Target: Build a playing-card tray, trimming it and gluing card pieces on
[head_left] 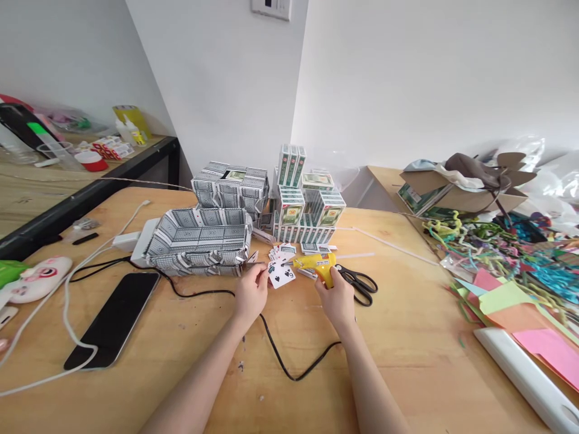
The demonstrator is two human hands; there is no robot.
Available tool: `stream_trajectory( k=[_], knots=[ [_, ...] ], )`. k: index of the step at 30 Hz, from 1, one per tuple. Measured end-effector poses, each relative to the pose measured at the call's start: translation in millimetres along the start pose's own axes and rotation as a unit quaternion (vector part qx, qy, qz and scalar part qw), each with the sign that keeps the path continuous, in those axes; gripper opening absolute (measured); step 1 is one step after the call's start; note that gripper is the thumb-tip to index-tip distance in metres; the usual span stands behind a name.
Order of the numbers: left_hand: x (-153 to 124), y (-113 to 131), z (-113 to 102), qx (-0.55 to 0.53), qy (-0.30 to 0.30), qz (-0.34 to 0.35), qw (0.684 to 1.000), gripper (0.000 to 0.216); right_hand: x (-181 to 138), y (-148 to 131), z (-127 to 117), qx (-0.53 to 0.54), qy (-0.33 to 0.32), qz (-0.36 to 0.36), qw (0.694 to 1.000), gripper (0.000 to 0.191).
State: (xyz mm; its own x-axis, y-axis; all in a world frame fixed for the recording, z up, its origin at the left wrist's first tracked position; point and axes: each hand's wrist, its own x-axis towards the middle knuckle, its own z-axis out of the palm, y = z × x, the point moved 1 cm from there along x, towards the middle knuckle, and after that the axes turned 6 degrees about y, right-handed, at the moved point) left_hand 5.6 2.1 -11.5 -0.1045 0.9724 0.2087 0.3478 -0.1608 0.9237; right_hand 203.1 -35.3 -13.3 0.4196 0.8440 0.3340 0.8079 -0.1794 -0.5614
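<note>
My left hand (252,290) pinches a spade playing card (281,276) by its left side, face up above the table. A yellow glue gun (317,264) is gripped in my right hand (337,298), its nozzle pointing left over the card. Loose playing cards (284,251) lie just behind. To the left sits an open tray built of patterned cards (199,238), and a closed box of the same cards (230,187) stands behind it. Stacked green-and-white card packs (304,208) rise at the back centre. Black scissors (362,283) lie beside my right hand.
A black cable (289,377) loops across the table in front of my hands. At left are a phone (113,319), a white power strip (143,242) and white cables. Coloured paper (520,307), pipe cleaners (493,256) and a cardboard box (456,196) crowd the right.
</note>
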Motion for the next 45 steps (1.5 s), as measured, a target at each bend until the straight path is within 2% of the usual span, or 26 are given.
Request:
stream_trajectory(
  k=[7,11,14,18,20,22,24,27,29,32,35,41,45],
  knots=[
    [1,-1,-1,0.037,0.016,0.023,0.999,0.018,2,2,-4,-0.023,0.002,0.008,1.000,0.012],
    [3,-3,-4,0.051,0.058,0.026,0.997,0.016,1,5,-8,-0.055,-0.057,0.035,0.996,0.013],
    [5,-4,-6,0.025,0.081,0.009,0.996,0.016,-6,8,-10,-0.081,-0.087,0.011,0.993,0.014],
    [8,-5,-10,0.019,0.121,-0.007,0.992,0.017,-12,5,-20,-0.207,-0.031,-0.062,0.976,0.029],
    [8,-5,-11,0.028,0.135,-0.009,0.990,0.018,-5,-3,-27,-0.232,-0.010,-0.084,0.969,0.028],
    [8,-5,-11,0.039,0.135,-0.011,0.990,0.019,12,-16,-31,-0.198,-0.031,-0.118,0.973,0.019],
    [7,-4,-10,0.039,0.122,-0.013,0.992,0.020,33,-33,-26,-0.139,-0.087,-0.143,0.976,0.015],
    [5,-2,-9,0.042,0.101,-0.006,0.994,0.020,60,-57,-3,-0.130,-0.158,-0.157,0.966,0.025],
    [4,-1,-9,0.059,0.098,0.007,0.993,0.019,70,-70,18,-0.126,-0.182,-0.173,0.960,0.023],
    [5,-4,-10,0.075,0.103,0.018,0.992,0.020,74,-79,45,-0.112,-0.206,-0.194,0.953,0.017],
    [7,-6,-11,0.075,0.107,0.015,0.991,0.021,77,-81,56,-0.083,-0.208,-0.186,0.957,0.014],
    [8,-5,-12,0.058,0.110,0.007,0.992,0.020,88,-71,43,0.051,-0.173,-0.109,0.978,0.014],
    [6,-2,-11,0.044,0.108,0.009,0.993,0.020,81,-59,21,0.177,-0.172,-0.034,0.968,0.022]
  ],
)
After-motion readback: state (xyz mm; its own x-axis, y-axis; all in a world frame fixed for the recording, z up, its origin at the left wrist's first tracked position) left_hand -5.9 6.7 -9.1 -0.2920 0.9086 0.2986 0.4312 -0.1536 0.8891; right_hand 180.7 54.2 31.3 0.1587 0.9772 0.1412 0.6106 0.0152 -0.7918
